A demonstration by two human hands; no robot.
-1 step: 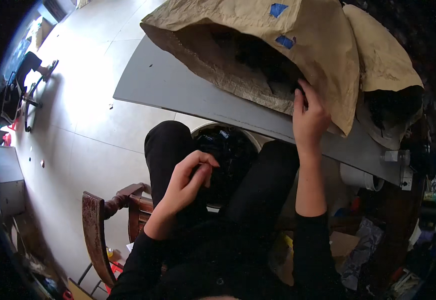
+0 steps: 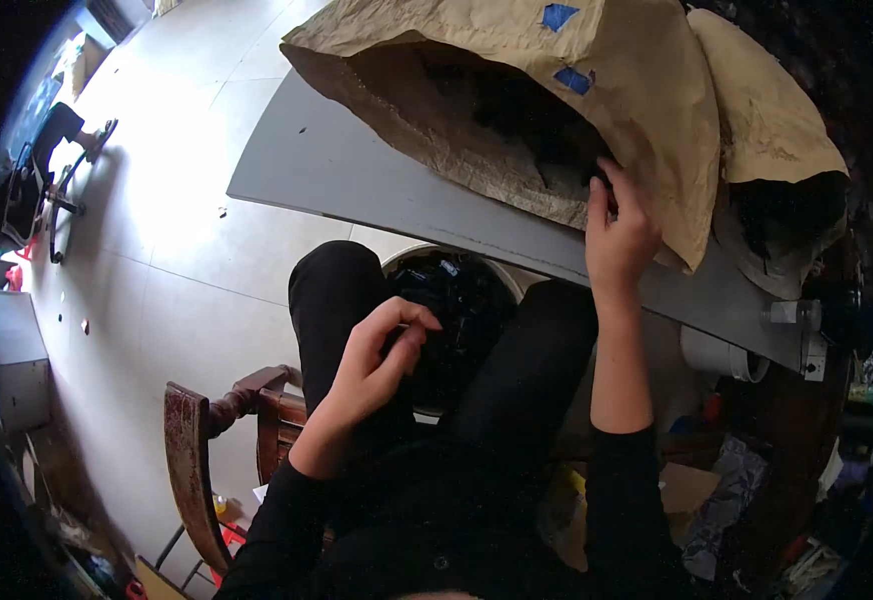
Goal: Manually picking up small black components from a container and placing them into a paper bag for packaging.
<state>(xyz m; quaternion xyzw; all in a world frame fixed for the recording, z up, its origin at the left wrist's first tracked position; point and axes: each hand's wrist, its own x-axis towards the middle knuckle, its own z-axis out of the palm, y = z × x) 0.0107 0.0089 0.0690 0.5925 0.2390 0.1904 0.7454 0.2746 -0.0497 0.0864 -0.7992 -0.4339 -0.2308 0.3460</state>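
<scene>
My right hand [image 2: 621, 228] reaches to the mouth of a large brown paper sack [image 2: 657, 120], which lies on its side with dark contents inside. Thumb and index finger come close together at the sack's edge; a dark bit shows by their tips, too small to name. Below, my left hand [image 2: 375, 355] hovers over a round pale bucket [image 2: 505, 277] between my knees. Its fingers are curled, with the thumb near the index finger, and whatever they may hold is lost against the dark background. Shiny black pieces [image 2: 457, 300] fill the bucket.
The sack rests on a grey tabletop [image 2: 327, 170]. Beside it stands a second brown sack [image 2: 782, 130] with black contents. A wooden chair [image 2: 192, 440] is at my left, and a white container [image 2: 722, 355] sits under the table's right end. Cardboard and wrappings [image 2: 692, 490] lie lower right.
My left hand has shifted very slightly to the right. My right hand stays at the sack's mouth.
</scene>
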